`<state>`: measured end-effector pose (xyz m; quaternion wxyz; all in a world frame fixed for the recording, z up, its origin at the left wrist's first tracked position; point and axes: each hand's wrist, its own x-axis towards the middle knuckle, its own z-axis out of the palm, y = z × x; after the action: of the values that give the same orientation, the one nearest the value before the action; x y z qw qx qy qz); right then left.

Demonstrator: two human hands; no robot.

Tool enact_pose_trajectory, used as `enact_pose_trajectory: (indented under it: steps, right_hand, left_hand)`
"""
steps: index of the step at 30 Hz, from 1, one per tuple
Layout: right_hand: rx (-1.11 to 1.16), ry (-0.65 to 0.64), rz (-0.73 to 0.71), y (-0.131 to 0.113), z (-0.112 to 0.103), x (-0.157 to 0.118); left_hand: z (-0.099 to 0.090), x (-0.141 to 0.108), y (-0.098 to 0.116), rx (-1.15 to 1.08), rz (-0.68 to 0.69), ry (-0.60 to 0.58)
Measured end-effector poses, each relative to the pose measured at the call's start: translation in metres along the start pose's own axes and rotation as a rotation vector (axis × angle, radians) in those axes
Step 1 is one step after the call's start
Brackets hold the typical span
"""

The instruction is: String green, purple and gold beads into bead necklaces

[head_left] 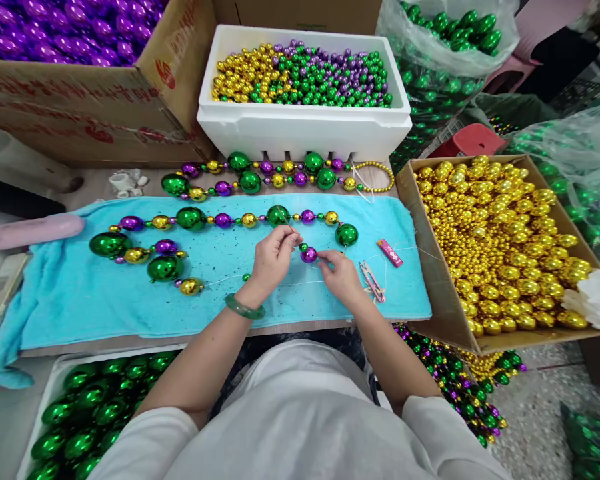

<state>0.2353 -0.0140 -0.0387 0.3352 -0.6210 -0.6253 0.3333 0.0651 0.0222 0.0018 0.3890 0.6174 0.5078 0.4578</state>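
My left hand [276,255] is closed in a pinch on a thin clear string, above the turquoise towel [220,313]. Just right of its fingertips are a shiny purple bead [309,255] and a small green bead [303,246]. My right hand [341,275] pinches at the purple bead's right end. A bead strand [223,220] in green, gold and purple curves across the towel behind my hands. Its left part turns back to a gold bead [191,287], where clear string runs out. A loose small green bead [246,277] lies left of my left hand.
Thread snips [373,281] and a pink packet [390,253] lie right of my right hand. Behind the towel is a finished-looking bead necklace [250,181]. A white foam box [305,123] stands at the back, a carton of gold beads [413,200] at right.
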Motion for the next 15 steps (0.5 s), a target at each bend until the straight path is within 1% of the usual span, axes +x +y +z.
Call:
enact_pose_trajectory:
  steps: [3,5,6,8,11,13,15]
  right_hand:
    - [-0.195,0.107,-0.103,-0.011,-0.011,-0.001]
    - [-0.188,0.146,-0.143,-0.020,-0.017,0.000]
    - [-0.138,0.141,-0.152,-0.025,-0.019,0.001]
    - [0.027,0.085,-0.149,-0.033,-0.020,0.005]
    - [0.237,0.018,-0.141,-0.040,-0.016,0.013]
    - [0.290,0.022,-0.165,-0.040,-0.012,0.018]
    - [0.318,0.018,-0.176,-0.038,-0.008,0.022]
  left_hand:
    - [-0.001,-0.001,0.003,0.046,0.043,-0.013]
    - [-0.002,-0.001,0.006,0.055,0.063,-0.018]
    - [-0.003,-0.001,0.008,0.057,0.071,-0.024]
    - [-0.003,-0.001,0.013,0.072,0.097,-0.046]
    - [-0.003,0.001,0.020,0.127,0.201,-0.068]
    - [-0.003,0.003,0.023,0.153,0.281,-0.070]
    - [-0.002,0.005,0.024,0.156,0.314,-0.073]
